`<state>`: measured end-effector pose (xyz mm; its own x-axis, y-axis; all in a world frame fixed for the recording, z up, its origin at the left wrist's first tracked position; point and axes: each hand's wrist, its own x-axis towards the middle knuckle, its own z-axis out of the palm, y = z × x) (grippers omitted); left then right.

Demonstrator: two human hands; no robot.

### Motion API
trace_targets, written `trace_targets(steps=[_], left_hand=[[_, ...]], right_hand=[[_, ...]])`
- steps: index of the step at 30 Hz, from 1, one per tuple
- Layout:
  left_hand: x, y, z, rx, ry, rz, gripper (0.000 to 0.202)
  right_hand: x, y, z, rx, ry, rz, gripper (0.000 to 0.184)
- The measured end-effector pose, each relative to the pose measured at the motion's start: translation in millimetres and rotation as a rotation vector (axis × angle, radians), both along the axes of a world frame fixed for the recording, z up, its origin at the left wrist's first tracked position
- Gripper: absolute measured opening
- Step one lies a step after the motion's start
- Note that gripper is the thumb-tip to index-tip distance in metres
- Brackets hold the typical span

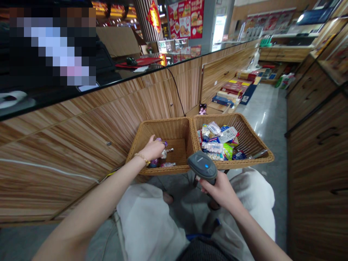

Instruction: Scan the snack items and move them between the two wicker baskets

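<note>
My left hand (155, 148) reaches down into the left wicker basket (165, 123), its fingers closed around a small purple item (165, 143) that is mostly covered by the hand. Beneath and beside it lie a few small packages, among them a dark purple one (153, 163) and a clear one with pink (168, 165). A dark grey barcode scanner (202, 166) with a lit blue spot is gripped by my right hand (220, 186), its head over the front rim between the baskets. The right wicker basket (261, 152) holds several packaged sweets, including a clear jar (212, 147).
A wood-panelled counter (122, 108) with a black top runs along the left. Behind the baskets stand a phone (202, 109) with a lit screen and a hanging black cable (178, 90). Stacked boxes (235, 88) lie farther back. Wooden drawers (315, 152) line the right.
</note>
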<state>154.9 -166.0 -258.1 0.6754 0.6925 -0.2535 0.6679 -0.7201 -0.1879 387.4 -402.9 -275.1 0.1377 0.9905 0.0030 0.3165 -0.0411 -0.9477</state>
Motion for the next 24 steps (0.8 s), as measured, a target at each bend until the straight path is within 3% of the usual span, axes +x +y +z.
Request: trace_targets(steps=[4,9,16,24], left_hand=[[9,-9,14.4,0.16,-0.347,0.041,0.023],[27,-28,15.6,0.128,-0.693,0.084,0.04],[32,-31,6.4,0.137,-0.829,0.078,0.042],[27,-27,-0.2,0.103,-0.804,0.078,0.042]], right_hand=[[-1,0,-3.0,-0.001,0.0,0.005,0.016],[-1,-1,-2.4,0.012,-0.008,0.013,0.014],[-1,0,2.0,0.005,-0.013,0.005,0.017],[-10,2,0.2,0.017,0.031,0.019,0.015]])
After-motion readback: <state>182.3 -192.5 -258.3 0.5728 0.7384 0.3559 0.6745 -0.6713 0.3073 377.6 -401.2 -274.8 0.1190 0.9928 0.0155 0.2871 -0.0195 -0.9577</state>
